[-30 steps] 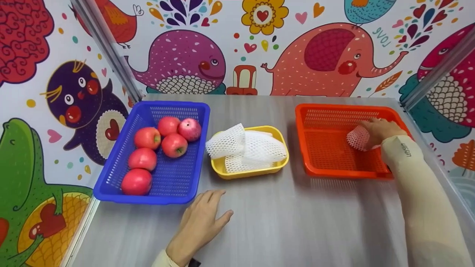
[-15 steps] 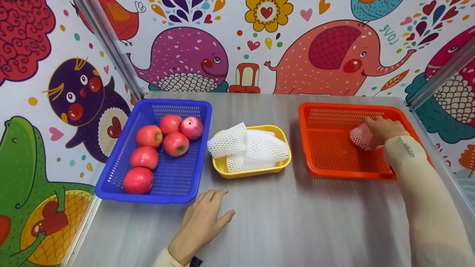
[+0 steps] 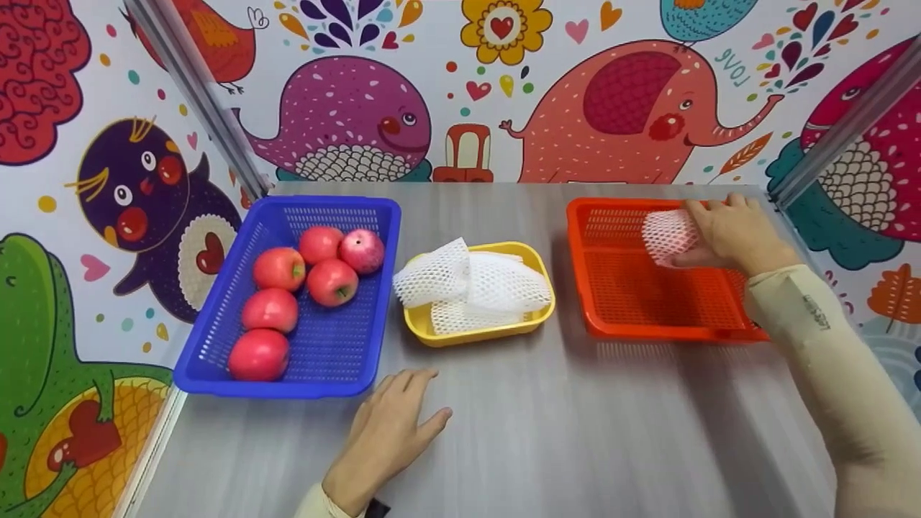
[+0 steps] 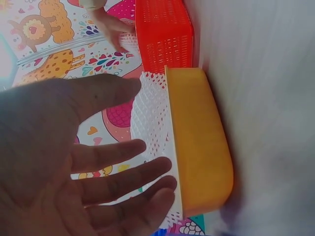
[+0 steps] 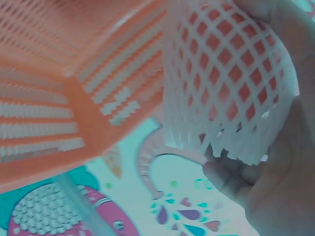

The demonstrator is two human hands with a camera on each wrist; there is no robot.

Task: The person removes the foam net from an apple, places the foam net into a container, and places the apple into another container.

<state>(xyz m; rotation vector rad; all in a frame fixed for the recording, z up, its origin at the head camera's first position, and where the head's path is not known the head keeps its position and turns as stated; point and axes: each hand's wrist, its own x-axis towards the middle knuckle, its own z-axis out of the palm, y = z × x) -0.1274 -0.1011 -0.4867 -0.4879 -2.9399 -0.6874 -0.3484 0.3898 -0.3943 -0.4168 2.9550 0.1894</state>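
Note:
My right hand (image 3: 737, 234) grips an apple in a white foam net sleeve (image 3: 669, 236) over the back of the red basket (image 3: 640, 309). Up close in the right wrist view, red skin shows through the mesh of the sleeved apple (image 5: 229, 78), and my fingers curl round it beside the basket's wall. My left hand (image 3: 388, 432) holds nothing, its fingers spread and relaxed near the front right corner of the blue basket (image 3: 338, 352). In the left wrist view, the left hand's fingers (image 4: 123, 174) overlap the yellow basket (image 4: 199, 142) and its white foam nets (image 4: 150, 110).
Several bare red apples (image 3: 270, 311) lie in the blue basket on the left. Between the two large baskets stands the small yellow basket with foam nets (image 3: 496, 284) spilling over its rim. Patterned wall panels (image 3: 475, 93) enclose the back and sides of the grey table (image 3: 518, 432).
My right hand has raised the sleeved apple from low in the red basket, up and a little to the left. The left hand has stayed where it was.

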